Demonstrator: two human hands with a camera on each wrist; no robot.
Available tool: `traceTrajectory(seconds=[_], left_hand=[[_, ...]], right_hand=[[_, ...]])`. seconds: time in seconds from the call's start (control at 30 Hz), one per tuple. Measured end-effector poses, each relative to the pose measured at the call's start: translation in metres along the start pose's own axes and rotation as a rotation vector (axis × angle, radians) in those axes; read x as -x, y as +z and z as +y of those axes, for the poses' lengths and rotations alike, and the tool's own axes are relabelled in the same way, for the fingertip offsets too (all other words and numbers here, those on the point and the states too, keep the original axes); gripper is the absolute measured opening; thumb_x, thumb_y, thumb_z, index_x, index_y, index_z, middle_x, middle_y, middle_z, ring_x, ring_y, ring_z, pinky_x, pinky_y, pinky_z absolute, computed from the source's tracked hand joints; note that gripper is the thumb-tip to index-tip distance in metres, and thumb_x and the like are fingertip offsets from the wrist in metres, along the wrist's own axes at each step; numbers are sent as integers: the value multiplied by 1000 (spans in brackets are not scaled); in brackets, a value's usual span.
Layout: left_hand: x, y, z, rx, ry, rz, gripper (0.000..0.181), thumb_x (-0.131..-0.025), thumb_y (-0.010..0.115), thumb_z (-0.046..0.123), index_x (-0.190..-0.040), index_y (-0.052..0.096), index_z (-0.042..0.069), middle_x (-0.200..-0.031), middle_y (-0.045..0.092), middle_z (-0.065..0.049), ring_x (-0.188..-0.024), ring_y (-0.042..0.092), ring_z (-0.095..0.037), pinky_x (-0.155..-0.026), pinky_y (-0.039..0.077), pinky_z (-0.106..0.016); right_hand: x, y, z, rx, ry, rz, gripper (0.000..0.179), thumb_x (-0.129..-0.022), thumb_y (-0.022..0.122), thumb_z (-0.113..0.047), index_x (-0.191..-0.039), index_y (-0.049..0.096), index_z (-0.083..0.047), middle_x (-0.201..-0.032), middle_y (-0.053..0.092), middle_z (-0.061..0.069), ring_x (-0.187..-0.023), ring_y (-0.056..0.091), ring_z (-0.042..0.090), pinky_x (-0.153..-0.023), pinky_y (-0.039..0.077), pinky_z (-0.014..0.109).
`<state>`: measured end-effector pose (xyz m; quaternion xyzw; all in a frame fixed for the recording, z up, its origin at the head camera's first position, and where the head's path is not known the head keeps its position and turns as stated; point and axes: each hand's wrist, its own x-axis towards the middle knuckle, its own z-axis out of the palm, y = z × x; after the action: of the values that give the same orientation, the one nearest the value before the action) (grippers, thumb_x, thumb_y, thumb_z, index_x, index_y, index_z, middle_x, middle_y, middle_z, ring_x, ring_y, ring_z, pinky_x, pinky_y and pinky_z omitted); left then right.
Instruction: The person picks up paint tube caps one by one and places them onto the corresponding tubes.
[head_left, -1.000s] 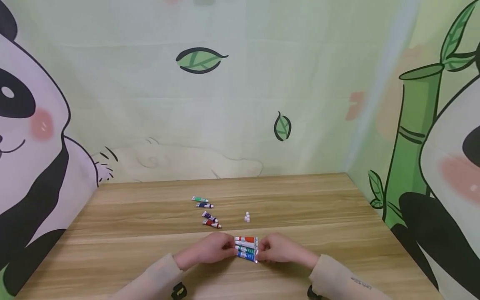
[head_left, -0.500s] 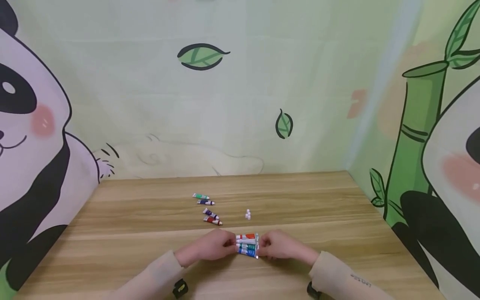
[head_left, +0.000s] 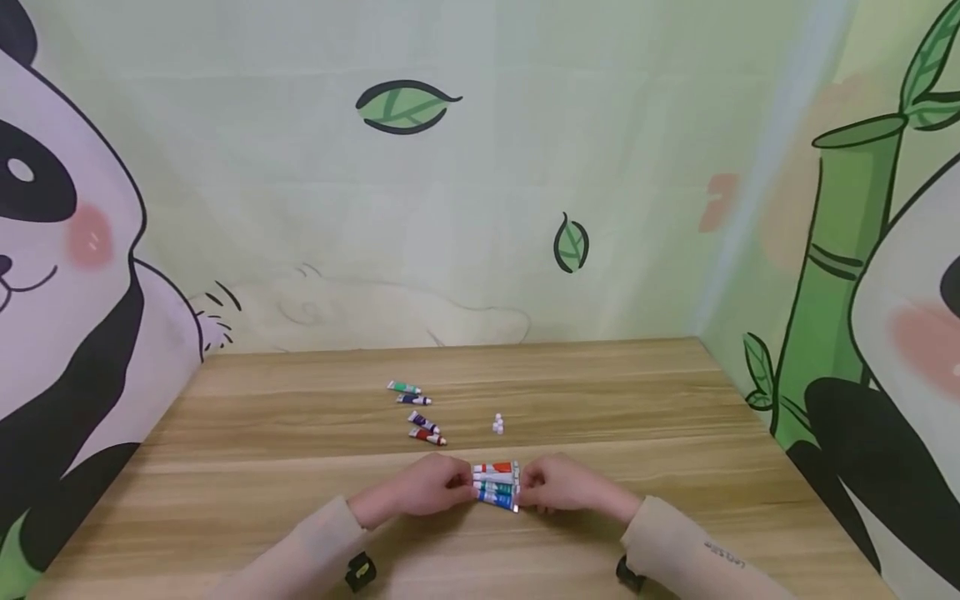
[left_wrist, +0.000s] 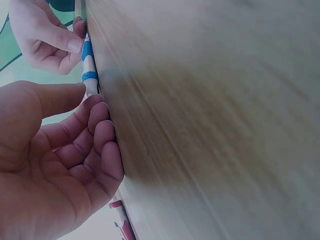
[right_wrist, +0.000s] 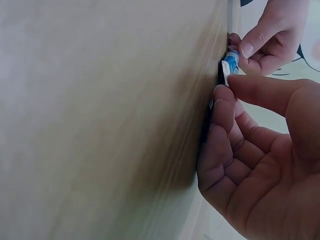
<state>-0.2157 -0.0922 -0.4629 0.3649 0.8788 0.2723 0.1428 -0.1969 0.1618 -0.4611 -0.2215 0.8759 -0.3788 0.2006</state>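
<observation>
In the head view, an orange paint tube (head_left: 495,468), a pale one (head_left: 492,478), a green one (head_left: 495,488) and a blue one (head_left: 497,501) lie side by side on the table, caps to the left. At the cap ends my left hand (head_left: 433,483) pinches with thumb and forefinger; the white end of the blue tube (left_wrist: 89,60) shows there in the left wrist view. My right hand (head_left: 561,483) pinches the flat crimped ends opposite. In the right wrist view, the blue tube's crimped end (right_wrist: 227,69) sits at that thumb's tip. Fingers partly cover both ends of the row.
Farther back on the wooden table (head_left: 600,400) lie light green (head_left: 405,387), dark blue (head_left: 415,400), purple (head_left: 423,422) and red (head_left: 427,437) tubes. Small white pieces (head_left: 498,425) are stacked right of them. A panda-printed cloth (head_left: 480,208) stands behind the table.
The head view has tipped slightly downward, so everything sits a little higher in it. Both hands stay at the ends of the row, whose tubes look slightly more even.
</observation>
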Motion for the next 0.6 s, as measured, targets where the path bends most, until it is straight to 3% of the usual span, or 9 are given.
traceTrajectory(seconds=[0.3,0.6], left_hand=[[10,-11,-8,31,-66,23,14,-99,65,19,-87,67,12,-69,55,6,-60,48,-7,-56,42,-26],[23,-33,-36,-3,-86,139,12,-98,65,15,-90,65,7,-76,57,4,-66,49,-9,-59,44,-28]], right_hand=[[2,-8,10,9,18,4,13,-93,72,-16,-83,67,-10,-67,61,-2,-57,57,11,-52,47,25],[2,-35,21,46,85,9,14,-96,68,-20,-86,67,-10,-69,61,0,-59,55,12,-54,45,28]])
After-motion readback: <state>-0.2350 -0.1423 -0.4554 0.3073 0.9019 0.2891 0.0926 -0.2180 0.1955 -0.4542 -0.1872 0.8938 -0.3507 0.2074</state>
